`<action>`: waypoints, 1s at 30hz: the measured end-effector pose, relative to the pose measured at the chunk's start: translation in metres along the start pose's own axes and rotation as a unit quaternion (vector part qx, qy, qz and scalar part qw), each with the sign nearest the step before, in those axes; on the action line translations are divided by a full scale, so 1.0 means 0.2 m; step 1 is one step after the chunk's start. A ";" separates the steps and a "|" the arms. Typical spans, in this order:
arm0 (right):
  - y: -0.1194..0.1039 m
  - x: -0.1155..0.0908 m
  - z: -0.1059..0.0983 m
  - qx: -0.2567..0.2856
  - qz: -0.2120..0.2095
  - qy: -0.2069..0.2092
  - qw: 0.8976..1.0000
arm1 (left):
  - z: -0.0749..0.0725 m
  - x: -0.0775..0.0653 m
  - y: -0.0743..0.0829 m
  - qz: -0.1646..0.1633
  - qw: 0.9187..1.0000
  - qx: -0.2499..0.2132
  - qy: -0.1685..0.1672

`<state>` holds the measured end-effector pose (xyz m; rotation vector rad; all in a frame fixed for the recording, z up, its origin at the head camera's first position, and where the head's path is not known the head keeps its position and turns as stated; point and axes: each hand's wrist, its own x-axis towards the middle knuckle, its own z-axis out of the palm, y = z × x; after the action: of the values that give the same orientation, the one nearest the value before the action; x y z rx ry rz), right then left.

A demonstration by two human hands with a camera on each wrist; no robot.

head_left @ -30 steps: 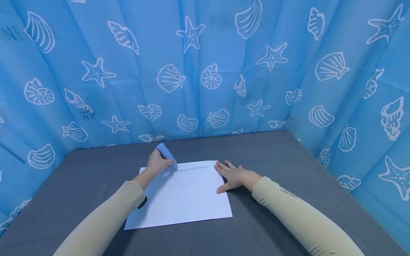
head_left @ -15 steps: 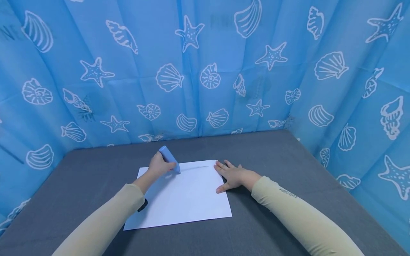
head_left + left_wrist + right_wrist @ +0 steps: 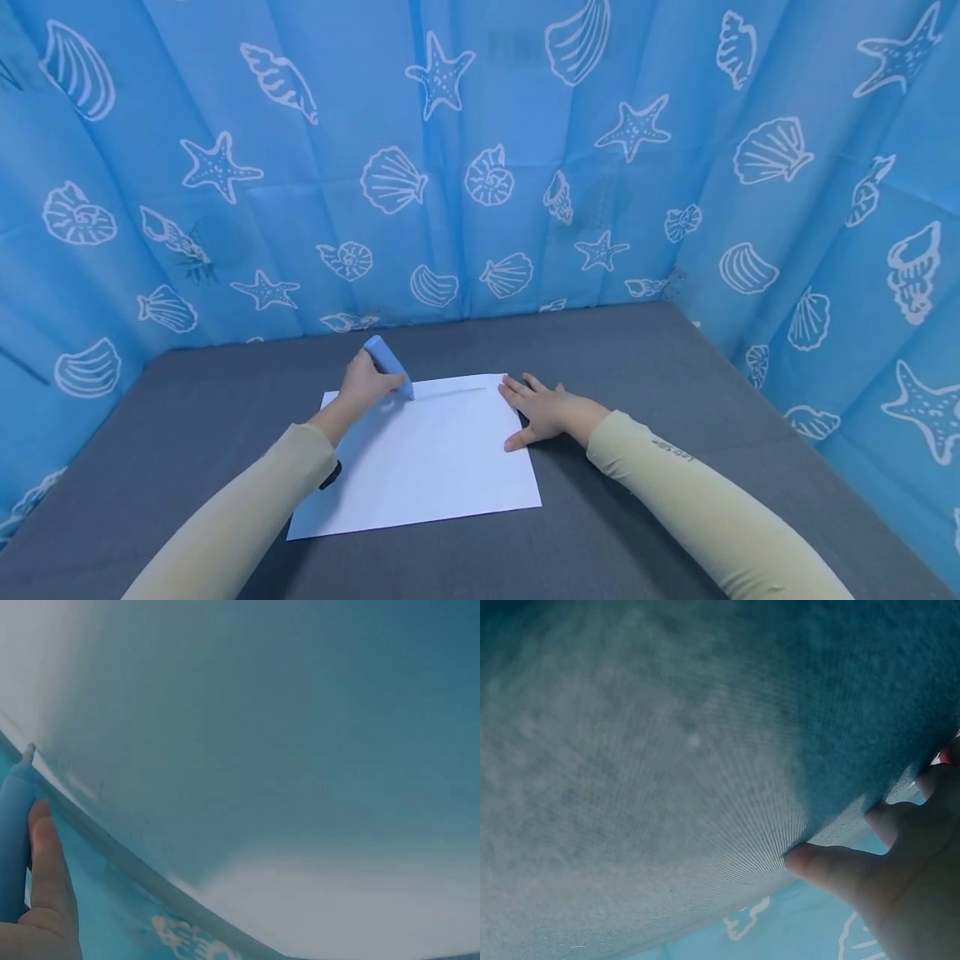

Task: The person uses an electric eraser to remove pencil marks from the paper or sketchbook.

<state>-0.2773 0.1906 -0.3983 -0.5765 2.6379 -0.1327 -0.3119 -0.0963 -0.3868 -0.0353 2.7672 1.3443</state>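
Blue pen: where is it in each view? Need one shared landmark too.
Head: blue pen, left of and below centre, in the left hand.
Left wrist: blue pen at the left edge, tip up.
Right wrist: not in it.
Landmark: blue curtain with white print, top in head, low in both wrist views.

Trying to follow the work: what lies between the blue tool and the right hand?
White paper, bearing a faint line, as the head view shows.

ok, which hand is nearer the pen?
Left. The left hand grips the pen near the paper's far edge; the right hand lies spread at the paper's right edge, apart from the pen.
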 end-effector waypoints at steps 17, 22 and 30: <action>0.00 0.00 -0.01 -0.003 0.002 -0.003 1.000 | 0.03 -0.02 0.01 0.026 1.000 0.011 -0.003; -0.01 -0.01 -0.01 0.000 0.001 -0.001 1.000 | 0.03 0.01 0.01 0.040 0.999 -0.007 0.013; -0.01 0.00 0.00 -0.004 0.011 -0.008 1.000 | 0.01 0.01 -0.01 0.016 1.000 0.005 0.001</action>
<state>-0.2769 0.1890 -0.3975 -0.5488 2.6295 -0.1104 -0.3131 -0.0956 -0.3898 0.0081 2.7877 1.3368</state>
